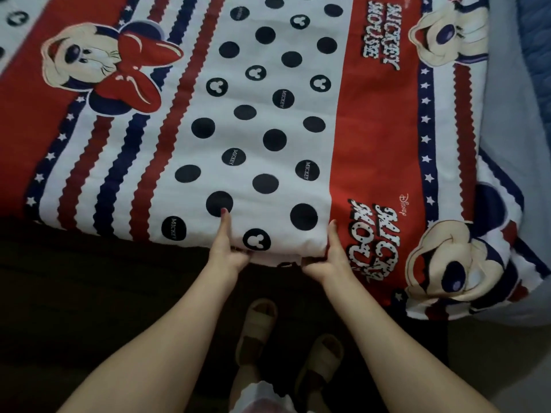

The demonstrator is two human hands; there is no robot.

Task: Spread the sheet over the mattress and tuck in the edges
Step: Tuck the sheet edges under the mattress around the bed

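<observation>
A cartoon-print sheet in red, white and navy, with dots, stripes and stars, lies spread across the mattress. Both my hands grip its near edge at the mattress side. My left hand has its thumb on top of the white dotted band and its fingers curled underneath. My right hand holds the same edge a little to the right, thumb up beside the red band. A small fold of fabric bunches between them. The sheet's right corner hangs loose over the mattress corner.
The dark bed side runs below the sheet edge on the left. My feet in beige sandals stand on the floor close to the bed. A pale blue surface lies along the right of the mattress.
</observation>
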